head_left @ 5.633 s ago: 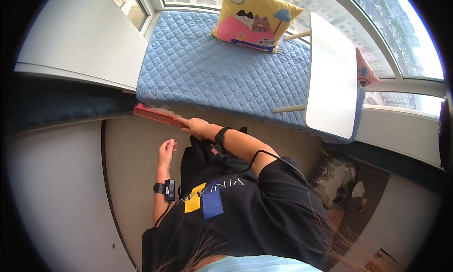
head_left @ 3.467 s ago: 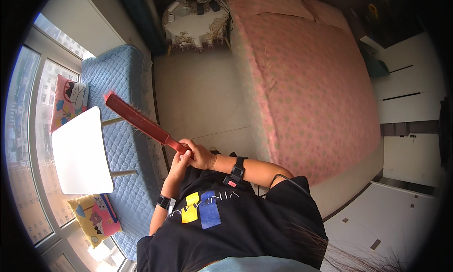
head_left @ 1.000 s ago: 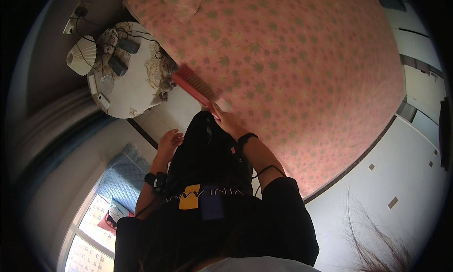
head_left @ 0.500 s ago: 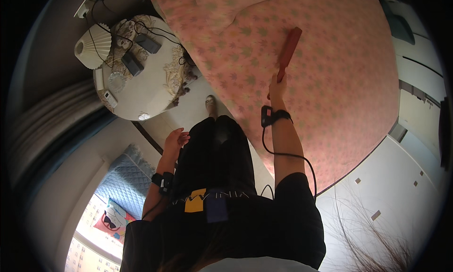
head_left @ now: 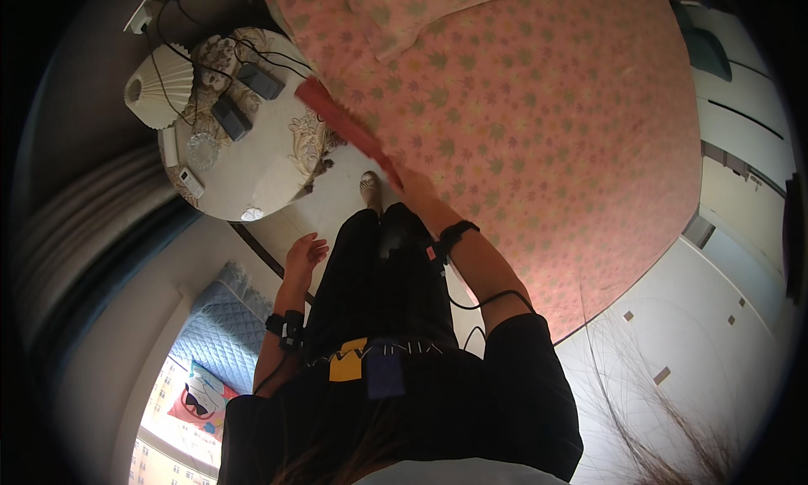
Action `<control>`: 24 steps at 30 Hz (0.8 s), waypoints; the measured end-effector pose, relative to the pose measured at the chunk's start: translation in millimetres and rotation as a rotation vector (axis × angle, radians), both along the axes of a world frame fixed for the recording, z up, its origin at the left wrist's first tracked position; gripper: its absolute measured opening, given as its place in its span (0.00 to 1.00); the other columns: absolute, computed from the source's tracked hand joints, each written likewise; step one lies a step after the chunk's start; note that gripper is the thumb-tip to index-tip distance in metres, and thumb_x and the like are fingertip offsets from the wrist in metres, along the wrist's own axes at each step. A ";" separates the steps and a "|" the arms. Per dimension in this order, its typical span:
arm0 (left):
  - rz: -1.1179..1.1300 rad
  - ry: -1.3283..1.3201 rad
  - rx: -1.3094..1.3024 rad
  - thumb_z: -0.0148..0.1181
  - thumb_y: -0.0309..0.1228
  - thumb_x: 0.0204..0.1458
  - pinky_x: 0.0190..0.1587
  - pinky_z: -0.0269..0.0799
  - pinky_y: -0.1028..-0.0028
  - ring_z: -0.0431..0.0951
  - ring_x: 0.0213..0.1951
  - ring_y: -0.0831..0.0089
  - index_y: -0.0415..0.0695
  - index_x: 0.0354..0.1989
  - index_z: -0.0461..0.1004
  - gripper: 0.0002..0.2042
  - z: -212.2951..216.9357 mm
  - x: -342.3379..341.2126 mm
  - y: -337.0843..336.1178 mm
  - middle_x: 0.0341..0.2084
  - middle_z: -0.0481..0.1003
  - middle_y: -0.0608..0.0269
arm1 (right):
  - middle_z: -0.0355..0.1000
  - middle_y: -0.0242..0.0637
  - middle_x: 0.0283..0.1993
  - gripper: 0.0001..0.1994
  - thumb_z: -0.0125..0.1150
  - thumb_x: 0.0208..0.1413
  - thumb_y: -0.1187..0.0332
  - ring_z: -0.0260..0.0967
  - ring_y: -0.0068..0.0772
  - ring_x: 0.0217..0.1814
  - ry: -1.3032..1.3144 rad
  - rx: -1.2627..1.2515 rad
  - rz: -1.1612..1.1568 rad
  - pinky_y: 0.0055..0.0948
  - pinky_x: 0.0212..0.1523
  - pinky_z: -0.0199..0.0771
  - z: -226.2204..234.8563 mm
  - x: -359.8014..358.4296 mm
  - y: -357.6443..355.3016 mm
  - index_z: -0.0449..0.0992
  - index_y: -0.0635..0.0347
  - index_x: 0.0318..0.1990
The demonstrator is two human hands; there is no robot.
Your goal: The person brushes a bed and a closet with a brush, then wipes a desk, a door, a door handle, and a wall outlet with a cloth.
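A long red bed brush (head_left: 343, 121) is in my right hand (head_left: 414, 190), its handle closed in the fingers. It points to the far left, across the near-left edge of the bed, with its far end beside the round table. Motion smears the brush and hand a little. The bed (head_left: 547, 173) has a pink cover with a leaf pattern. My left hand (head_left: 305, 254) hangs beside my left leg, its fingers loosely apart and nothing in them.
The round table (head_left: 244, 178) with a lace cloth carries a pleated lampshade (head_left: 162, 85), two dark boxes with cords, a glass dish (head_left: 203, 151) and a white remote (head_left: 191, 182). White cabinets (head_left: 673, 333) stand at the right. A blue quilted pad (head_left: 223, 321) lies at the lower left.
My right hand has swung the brush left and nearer, from over the middle of the bed to its left edge. The left hand has shifted slightly left.
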State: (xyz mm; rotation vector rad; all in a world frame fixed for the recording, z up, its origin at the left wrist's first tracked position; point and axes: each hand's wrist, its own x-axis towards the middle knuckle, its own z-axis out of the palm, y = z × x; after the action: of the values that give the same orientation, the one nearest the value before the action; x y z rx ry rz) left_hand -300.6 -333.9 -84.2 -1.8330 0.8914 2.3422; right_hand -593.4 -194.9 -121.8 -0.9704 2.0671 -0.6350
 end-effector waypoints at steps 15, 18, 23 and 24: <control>-0.076 -0.013 -0.009 0.49 0.37 0.55 0.39 0.70 0.71 0.74 0.37 0.65 0.35 0.48 0.64 0.19 -2.5 18.2 0.1 0.37 0.72 0.50 | 0.70 0.57 0.36 0.28 0.54 0.52 0.61 0.68 0.58 0.37 -0.065 -0.107 -0.091 0.48 0.37 0.67 8.4 -25.2 -83.2 0.55 0.56 0.59; -0.111 0.020 0.018 0.50 0.37 0.55 0.38 0.70 0.71 0.74 0.37 0.64 0.35 0.48 0.64 0.19 -2.9 -1.0 2.3 0.38 0.71 0.50 | 0.70 0.57 0.38 0.28 0.53 0.52 0.60 0.68 0.58 0.39 0.048 -0.325 -0.319 0.46 0.38 0.68 4.3 -26.7 -4.6 0.55 0.54 0.60; -0.218 0.054 0.061 0.52 0.37 0.54 0.37 0.69 0.71 0.73 0.36 0.64 0.35 0.50 0.63 0.20 -2.7 -32.8 19.9 0.38 0.71 0.50 | 0.67 0.57 0.45 0.27 0.53 0.54 0.63 0.67 0.53 0.45 0.251 -0.281 -0.961 0.39 0.45 0.66 -20.7 -30.1 152.8 0.55 0.56 0.60; -0.264 0.062 0.071 0.52 0.37 0.54 0.37 0.69 0.71 0.73 0.36 0.64 0.35 0.50 0.63 0.20 -5.2 -37.6 25.6 0.38 0.71 0.50 | 0.67 0.55 0.46 0.27 0.53 0.54 0.63 0.66 0.50 0.47 0.295 -0.308 -1.109 0.37 0.46 0.65 -28.7 -28.3 184.7 0.54 0.57 0.61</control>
State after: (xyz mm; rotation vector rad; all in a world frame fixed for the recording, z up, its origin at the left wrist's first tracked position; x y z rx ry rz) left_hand -338.2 -308.3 -89.5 -1.5196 0.9760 2.2459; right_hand -621.7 -10.2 -150.5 0.0590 2.7520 -1.4524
